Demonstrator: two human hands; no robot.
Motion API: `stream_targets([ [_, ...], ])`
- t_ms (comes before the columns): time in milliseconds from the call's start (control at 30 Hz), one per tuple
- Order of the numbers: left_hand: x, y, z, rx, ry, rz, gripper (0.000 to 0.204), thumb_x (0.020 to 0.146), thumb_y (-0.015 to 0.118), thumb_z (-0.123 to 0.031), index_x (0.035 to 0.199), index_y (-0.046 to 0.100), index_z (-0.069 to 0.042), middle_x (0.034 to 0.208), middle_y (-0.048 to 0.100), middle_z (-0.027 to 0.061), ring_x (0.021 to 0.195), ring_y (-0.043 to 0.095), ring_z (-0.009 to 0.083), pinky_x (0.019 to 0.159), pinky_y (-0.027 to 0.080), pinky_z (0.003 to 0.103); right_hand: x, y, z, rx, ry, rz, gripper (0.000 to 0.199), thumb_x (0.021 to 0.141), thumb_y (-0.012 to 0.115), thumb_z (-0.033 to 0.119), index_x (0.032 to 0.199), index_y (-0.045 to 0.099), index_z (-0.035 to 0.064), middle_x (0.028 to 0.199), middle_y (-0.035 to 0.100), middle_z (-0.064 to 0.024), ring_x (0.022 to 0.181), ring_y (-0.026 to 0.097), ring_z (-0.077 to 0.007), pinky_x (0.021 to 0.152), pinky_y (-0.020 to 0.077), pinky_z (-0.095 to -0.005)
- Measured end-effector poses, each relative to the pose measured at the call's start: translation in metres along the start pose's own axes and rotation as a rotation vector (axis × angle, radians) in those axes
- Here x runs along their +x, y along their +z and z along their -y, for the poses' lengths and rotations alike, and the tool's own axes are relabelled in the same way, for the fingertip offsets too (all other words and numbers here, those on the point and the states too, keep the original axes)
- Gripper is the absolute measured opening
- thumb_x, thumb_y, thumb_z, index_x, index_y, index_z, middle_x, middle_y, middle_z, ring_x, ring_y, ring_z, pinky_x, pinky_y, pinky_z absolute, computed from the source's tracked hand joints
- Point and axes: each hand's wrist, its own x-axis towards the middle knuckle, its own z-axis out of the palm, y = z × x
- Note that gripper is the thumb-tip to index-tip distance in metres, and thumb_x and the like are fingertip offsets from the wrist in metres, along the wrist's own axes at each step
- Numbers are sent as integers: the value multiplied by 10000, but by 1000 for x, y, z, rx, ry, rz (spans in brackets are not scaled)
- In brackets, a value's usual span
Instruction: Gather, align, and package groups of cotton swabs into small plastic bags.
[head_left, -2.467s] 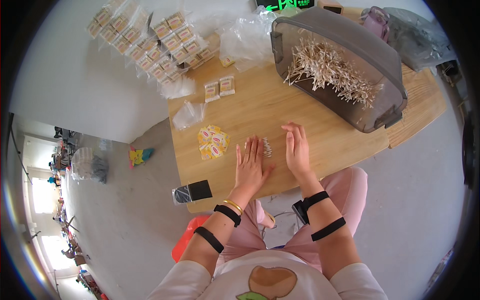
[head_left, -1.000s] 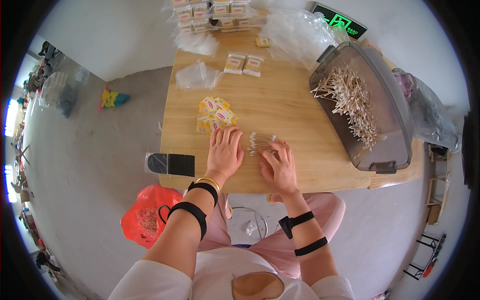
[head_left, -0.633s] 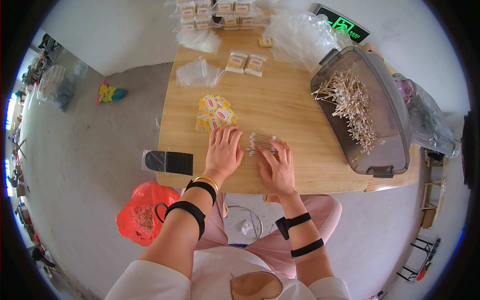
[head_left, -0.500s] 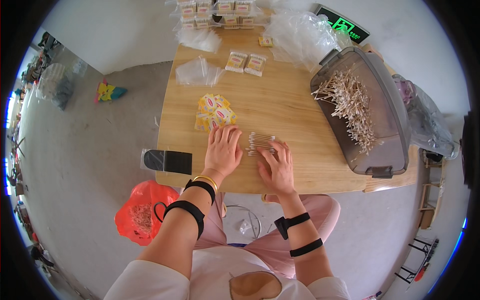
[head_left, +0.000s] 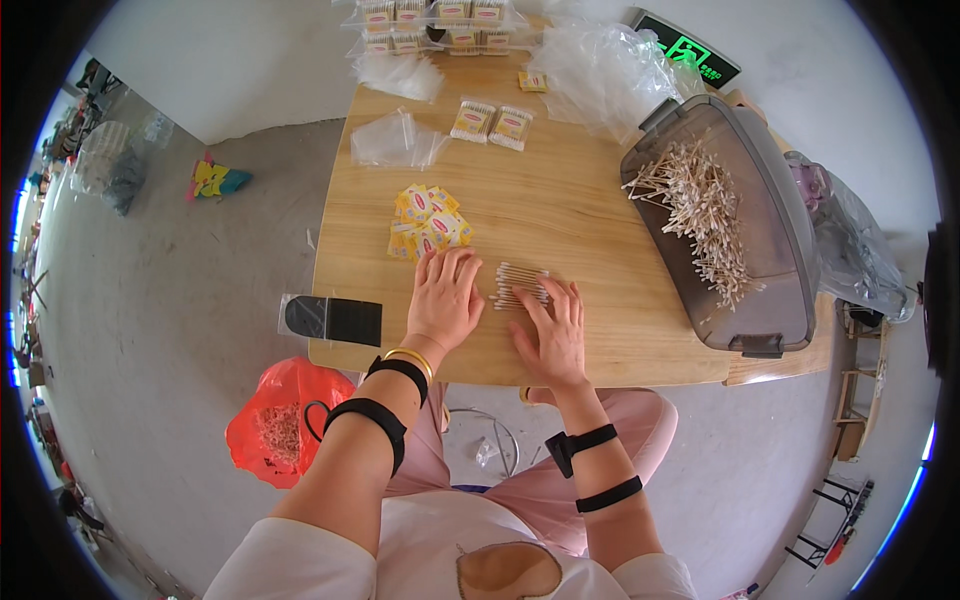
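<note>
A row of cotton swabs (head_left: 518, 285) lies side by side on the wooden table in front of me. My right hand (head_left: 556, 330) rests at the row's right side, its index fingertip on the swab ends and its thumb apart from the other fingers. To the left of the swabs, my left hand (head_left: 445, 300) lies palm down with its fingers stretched out and nothing visible in it. Just beyond those fingertips is a loose pile of yellow and white printed cards (head_left: 430, 222). Whatever is under either palm is hidden.
A grey plastic bin (head_left: 770, 250) holding many loose swabs (head_left: 705, 220) stands tilted at the right. Two filled swab packs (head_left: 491, 124), clear bags (head_left: 398, 140) and more packs (head_left: 462, 42) lie farther back. A black object (head_left: 340, 320) sits at the left edge; a red bag (head_left: 285, 420) is below.
Both hands stay nearly where they were. My right thumb has shifted slightly to the left; the swabs and cards look the same.
</note>
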Motion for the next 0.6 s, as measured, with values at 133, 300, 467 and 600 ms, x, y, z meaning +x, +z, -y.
stream_targets([
  [133, 0, 0, 0, 5, -1, -6, 458, 797, 649, -102, 1240, 534, -102, 1301, 545, 96, 1244, 507, 321, 1173, 308, 537, 2, -2, 2, 23, 17, -5, 589, 845, 759, 246, 1407, 592, 183, 1468, 440, -136, 1389, 397, -376, 1220, 278, -566],
  [300, 0, 1, 0, 24, 0, -3, 457, 799, 662, -118, 1240, 541, -105, 1313, 544, 88, 1261, 504, 313, 1180, 306, 531, 5, -3, 6, -7, 43, 0, 601, 839, 768, 263, 1406, 591, 175, 1484, 428, -143, 1405, 379, -391, 1221, 277, -570],
  [467, 1, 0, 0, 7, 5, -12, 456, 791, 661, -103, 1230, 538, -104, 1312, 541, 93, 1250, 502, 325, 1170, 309, 544, 5, -1, 5, -26, 40, -6, 581, 852, 765, 294, 1397, 600, 178, 1484, 419, -143, 1415, 368, -393, 1220, 275, -574],
  [600, 0, 0, 0, 8, -8, 1, 455, 791, 665, -103, 1228, 540, -105, 1314, 540, 92, 1253, 503, 325, 1172, 307, 547, 6, -1, 5, -8, 63, -36, 554, 871, 753, 317, 1388, 608, 183, 1474, 413, -137, 1418, 362, -401, 1218, 270, -582],
])
